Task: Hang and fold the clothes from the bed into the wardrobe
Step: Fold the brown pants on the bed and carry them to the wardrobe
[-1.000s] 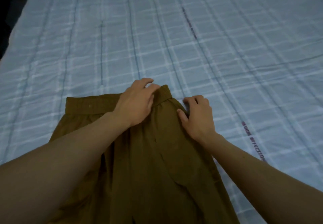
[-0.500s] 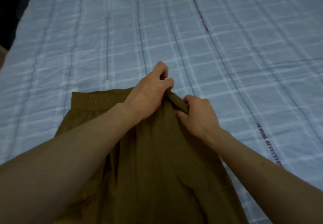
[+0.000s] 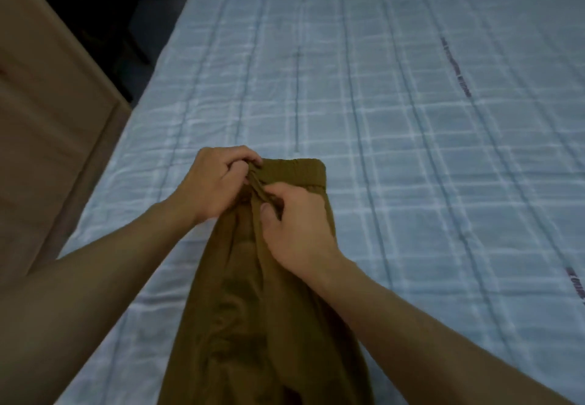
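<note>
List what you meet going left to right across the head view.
Wooden panel → left hand → right hand → dark lettering on the bedspread. Brown trousers left out: both hands grip them.

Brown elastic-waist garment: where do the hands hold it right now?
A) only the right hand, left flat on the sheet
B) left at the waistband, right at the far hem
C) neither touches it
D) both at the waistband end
D: the left hand grips the bunched waistband of the brown garment, and the right hand pinches fabric just below it, over the checked bedsheet.
</note>
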Available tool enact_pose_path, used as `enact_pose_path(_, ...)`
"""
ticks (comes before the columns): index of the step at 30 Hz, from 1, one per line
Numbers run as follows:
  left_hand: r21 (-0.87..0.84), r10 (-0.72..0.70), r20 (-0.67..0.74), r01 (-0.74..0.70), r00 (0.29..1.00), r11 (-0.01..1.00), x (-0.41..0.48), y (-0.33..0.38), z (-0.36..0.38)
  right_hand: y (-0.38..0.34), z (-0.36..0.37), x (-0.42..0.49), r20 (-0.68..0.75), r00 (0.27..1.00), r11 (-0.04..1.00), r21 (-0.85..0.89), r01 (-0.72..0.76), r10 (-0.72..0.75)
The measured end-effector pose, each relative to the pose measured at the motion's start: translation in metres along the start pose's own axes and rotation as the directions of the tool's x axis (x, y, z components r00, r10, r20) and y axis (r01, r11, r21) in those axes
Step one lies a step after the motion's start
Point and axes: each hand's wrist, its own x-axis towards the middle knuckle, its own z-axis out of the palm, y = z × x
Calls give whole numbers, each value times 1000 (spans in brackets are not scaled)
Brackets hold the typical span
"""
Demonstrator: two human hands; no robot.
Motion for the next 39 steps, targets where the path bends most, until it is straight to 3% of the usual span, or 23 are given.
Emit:
enact_pose_path(5,198,-179,79,161,981,967,-13,-46,26,15,51,-18,303,950,991,81,-109,80)
enact_pose_path(9,16,-137,-87,139,987,990,-24,-54,34,34,44,-34,156,978,980,-123,156,-136)
enact_pose_path(12,-83,-81,-232,63,969,995,-16,-54,25,40,31,-15,63,966,881,-400,254,-250)
enact_pose_path(15,-82,-86,-187,71,979,994,-6,-59,28,48,29,14,178,975,781,-586,216,-135)
enact_pose_path(17,4,-112,-104,113,988,994,-4,-66,40,62,36,27,235,970,705,-680,203,-53)
enact_pose_path(22,137,-157,-66,165,985,977,-13,-71,56,97,55,32,229,973,584,-787,199,-22)
enact_pose_path(26,431,-82,-25,85,996,898,-62,-54,57,94,54,32,244,970,587,-786,195,4)
enact_pose_path(29,509,8,0,-7,1000,861,-104,-35,56,84,46,16,304,952,595,-774,219,45)
enact_pose_path(31,563,64,59,-86,996,822,-123,-27,57,81,42,-15,320,946,661,-720,212,45)
enact_pose_path(35,590,160,244,-277,956,758,-164,-9,58,72,32,-105,242,970,812,-566,138,3)
enact_pose_path(39,521,217,442,-447,870,727,-211,18,62,65,17,-176,246,967,838,-540,81,66)
